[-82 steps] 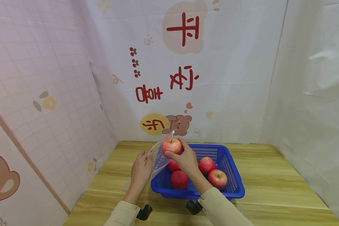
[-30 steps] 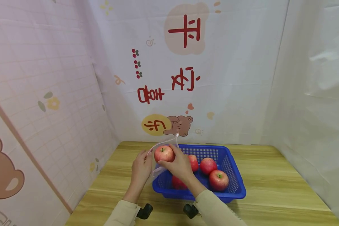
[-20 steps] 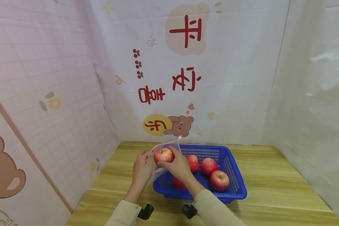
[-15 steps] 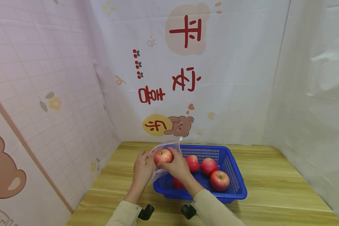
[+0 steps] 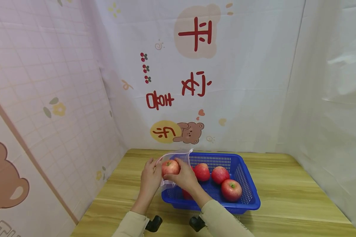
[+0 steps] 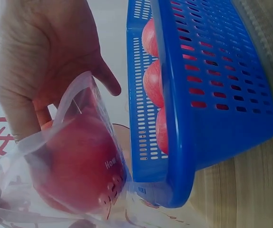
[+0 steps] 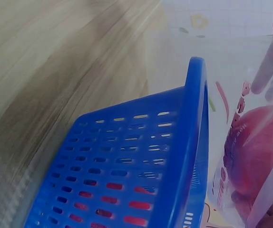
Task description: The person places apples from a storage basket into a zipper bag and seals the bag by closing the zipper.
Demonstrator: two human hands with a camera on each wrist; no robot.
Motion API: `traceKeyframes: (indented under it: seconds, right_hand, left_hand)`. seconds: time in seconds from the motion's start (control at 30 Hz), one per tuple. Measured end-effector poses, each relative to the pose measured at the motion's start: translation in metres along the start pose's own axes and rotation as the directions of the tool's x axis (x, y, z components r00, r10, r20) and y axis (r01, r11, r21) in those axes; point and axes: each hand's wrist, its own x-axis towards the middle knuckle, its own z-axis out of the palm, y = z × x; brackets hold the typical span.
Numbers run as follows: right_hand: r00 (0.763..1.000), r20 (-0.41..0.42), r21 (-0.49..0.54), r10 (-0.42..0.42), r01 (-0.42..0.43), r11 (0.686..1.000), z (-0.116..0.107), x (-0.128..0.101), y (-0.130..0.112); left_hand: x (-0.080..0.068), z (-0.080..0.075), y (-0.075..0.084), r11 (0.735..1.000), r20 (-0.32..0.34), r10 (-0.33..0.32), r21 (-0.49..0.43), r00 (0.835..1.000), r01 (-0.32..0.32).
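My right hand (image 5: 184,175) grips a red-and-yellow apple (image 5: 169,168), thumb on the near side and fingers round the far side. The apple sits inside the mouth of a clear plastic slider bag (image 5: 184,159), stem up. My left hand (image 5: 150,175) holds the bag's left edge. Through the printed film, the apple (image 6: 79,164) shows in the left wrist view, as does the apple (image 7: 256,147) in the right wrist view. Both hands are over the left end of a blue perforated basket (image 5: 249,206). The bag's lower part is largely hidden behind the hands.
In the basket lie several more apples, among them one at the right (image 5: 231,190) and one near the middle (image 5: 202,172); another is partly covered by my right forearm. A wood-grain table (image 5: 290,197) bears the basket. Printed white cloth (image 5: 240,82) hangs behind and at both sides.
My right hand has moved the apple left and down, from above the bag into its mouth. The bag's slider corner has shifted right and lower, and the mouth is spread wider.
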Motion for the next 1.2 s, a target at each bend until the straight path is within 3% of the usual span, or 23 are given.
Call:
traceKeyframes:
  seconds: [0.2, 0.47, 0.63, 0.83, 1.07, 1.2]
  right_hand:
    - [0.999, 0.024, 0.051, -0.021, 0.020, 0.998, 0.000, 0.001, -0.001]
    - [0.997, 0.051, 0.131, -0.053, 0.046, 0.990, -0.003, -0.001, -0.002]
    - [0.994, 0.016, 0.144, -0.107, 0.104, 0.984, -0.005, -0.001, 0.000]
    - [0.994, -0.006, 0.179, -0.113, 0.113, 0.977, -0.009, -0.004, -0.003]
    - [0.984, -0.104, 0.230, -0.142, 0.163, 0.960, -0.016, -0.006, -0.004]
    - [0.983, -0.140, 0.253, -0.116, 0.149, 0.956, -0.021, -0.006, 0.000]
  left_hand:
    - [0.000, 0.000, -0.001, 1.000, -0.015, 0.023, 0.009, 1.000, -0.023]
    - [0.004, -0.003, -0.002, 1.000, -0.048, 0.001, 0.007, 0.999, 0.000]
    - [0.006, -0.006, -0.004, 1.000, -0.073, 0.001, 0.011, 0.997, 0.000]
    - [0.009, -0.013, -0.005, 1.000, -0.104, 0.000, 0.007, 0.995, 0.001]
    - [0.013, -0.022, -0.007, 1.000, -0.097, -0.025, -0.002, 0.995, 0.025]
    - [0.013, -0.026, -0.008, 0.999, -0.096, -0.040, -0.009, 0.995, 0.039]
